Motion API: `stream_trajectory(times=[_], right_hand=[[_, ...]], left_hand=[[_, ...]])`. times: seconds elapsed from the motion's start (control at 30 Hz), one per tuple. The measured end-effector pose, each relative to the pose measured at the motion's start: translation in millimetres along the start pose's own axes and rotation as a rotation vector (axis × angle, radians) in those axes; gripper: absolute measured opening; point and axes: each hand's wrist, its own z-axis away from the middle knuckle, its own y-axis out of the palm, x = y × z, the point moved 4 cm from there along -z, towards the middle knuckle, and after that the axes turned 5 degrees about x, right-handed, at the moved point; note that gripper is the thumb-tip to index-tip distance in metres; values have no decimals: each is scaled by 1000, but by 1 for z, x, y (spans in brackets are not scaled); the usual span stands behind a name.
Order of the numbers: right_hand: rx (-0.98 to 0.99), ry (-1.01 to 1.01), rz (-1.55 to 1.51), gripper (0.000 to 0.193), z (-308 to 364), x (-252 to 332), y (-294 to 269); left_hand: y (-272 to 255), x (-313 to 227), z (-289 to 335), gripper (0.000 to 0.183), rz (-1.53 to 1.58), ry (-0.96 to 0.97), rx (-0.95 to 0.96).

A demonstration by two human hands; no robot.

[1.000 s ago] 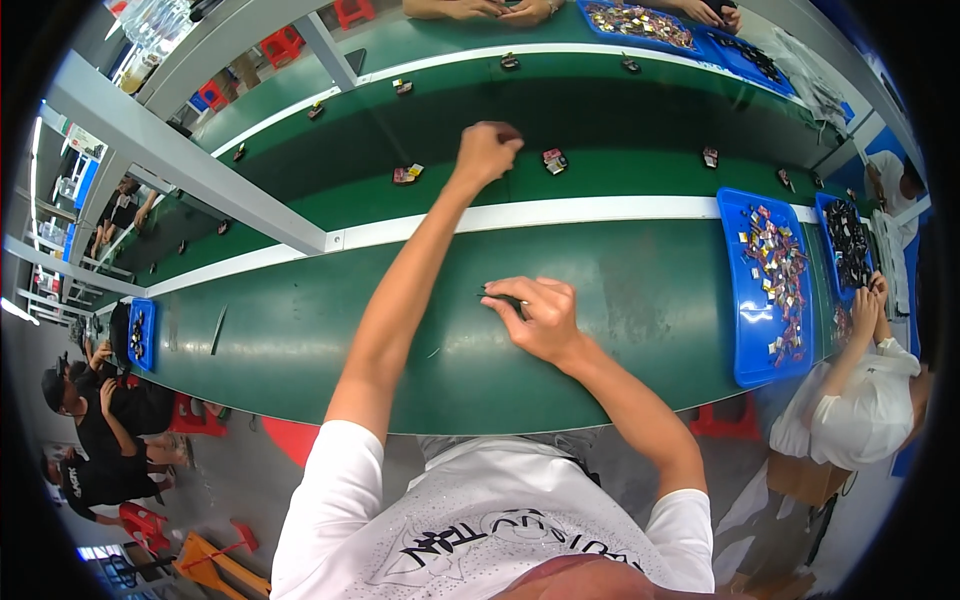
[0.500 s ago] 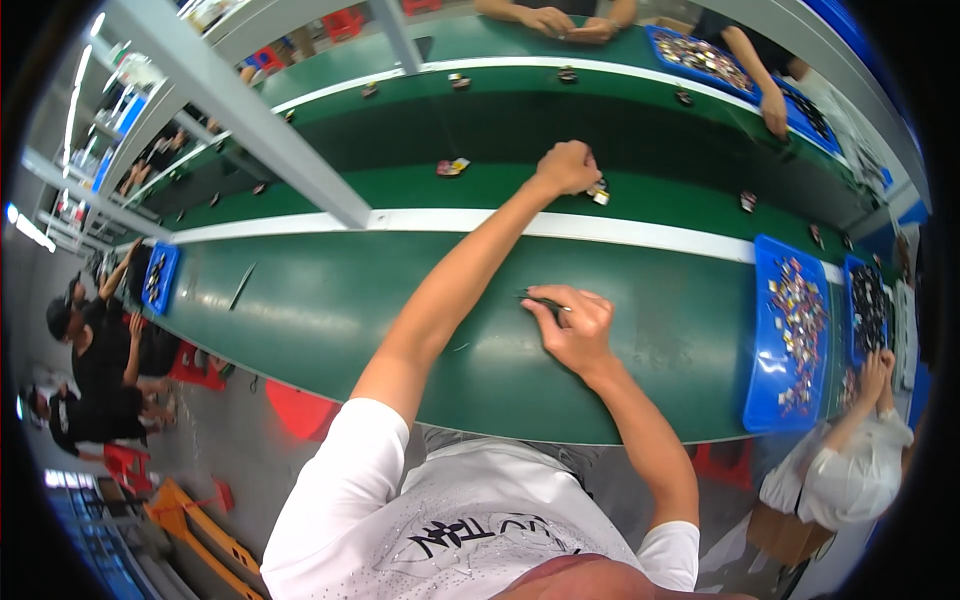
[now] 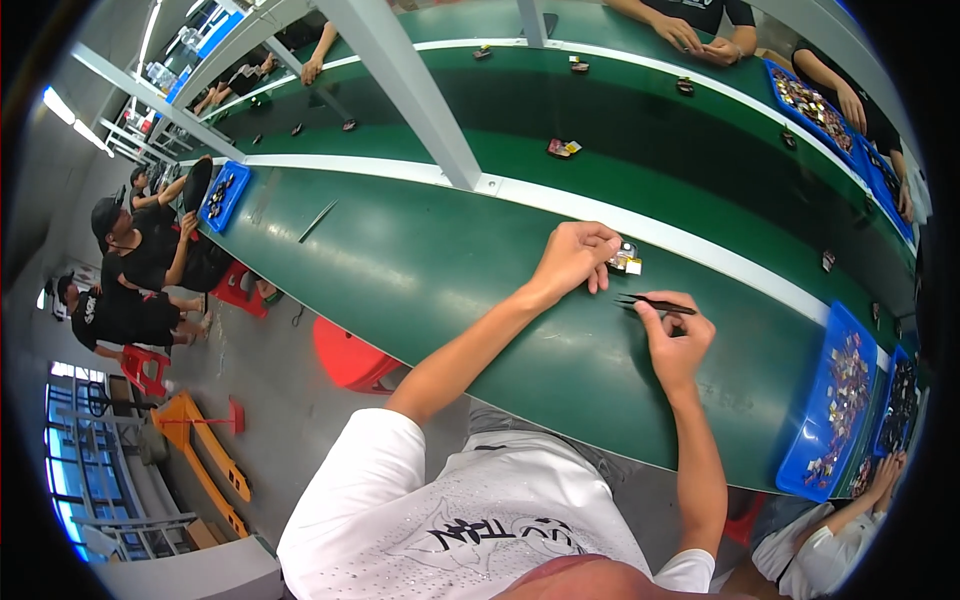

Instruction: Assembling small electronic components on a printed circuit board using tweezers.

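Note:
My left hand [image 3: 578, 258] grips a small dark electronic part [image 3: 626, 260] with white and yellow patches, over the near green tabletop [image 3: 480, 290] just on my side of the white rail. Its fingers cover part of the piece. A pair of black tweezers [image 3: 672, 307] lies in the grip of my right hand [image 3: 683, 345], to the right of the left hand. The tweezers' tips point left, toward the part, and stand apart from it.
Beyond the white rail [image 3: 560, 208], similar parts [image 3: 564, 149] sit on a green belt. Blue trays of small pieces stand right [image 3: 822, 400] and far left [image 3: 225, 197]. A thin slender tool [image 3: 318, 221] lies on the tabletop. A grey post [image 3: 420, 100] rises from the rail; co-workers sit around.
My left hand has come back from the belt across the rail with the part. The tweezers in my right hand now point at it. The view has swung left.

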Motion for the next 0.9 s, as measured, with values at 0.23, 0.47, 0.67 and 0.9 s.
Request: stream_trajectory(times=[0.23, 0.47, 0.67, 0.9], right_hand=[[-71, 280, -316, 11, -2, -20, -17], [-100, 267, -359, 14, -8, -11, -23], [-112, 195, -250, 14, -6, -11, -21], [-80, 153, -141, 13, -4, -11, -19]], left_hand=[[11, 10, 11, 22, 149, -25, 60], [14, 11, 17, 21, 129, 17, 78], [22, 13, 17, 16, 78, 48, 49], [28, 10, 20, 18, 17, 64, 54]])
